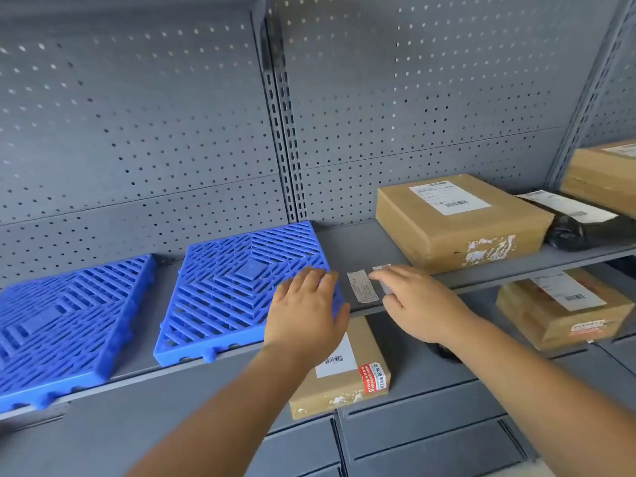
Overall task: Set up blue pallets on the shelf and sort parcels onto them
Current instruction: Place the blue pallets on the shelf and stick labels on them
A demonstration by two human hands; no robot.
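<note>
Two blue slatted pallets lie flat on the grey shelf [358,249]: one pallet [65,321] at the far left, a second pallet [237,284] beside it. My left hand [306,311] is over the second pallet's front right corner with its fingers straight, holding nothing. My right hand [420,301] hovers over the bare shelf with relaxed fingers, just in front of a large cardboard parcel [457,222]. A black bagged parcel [581,222] and another cardboard box [605,173] sit further right.
Two worn stickers [361,285] are stuck on the shelf between my hands. On the lower shelf lie a small cardboard parcel [344,370] and a taped box [564,308]. A perforated grey back panel [137,132] closes the rear.
</note>
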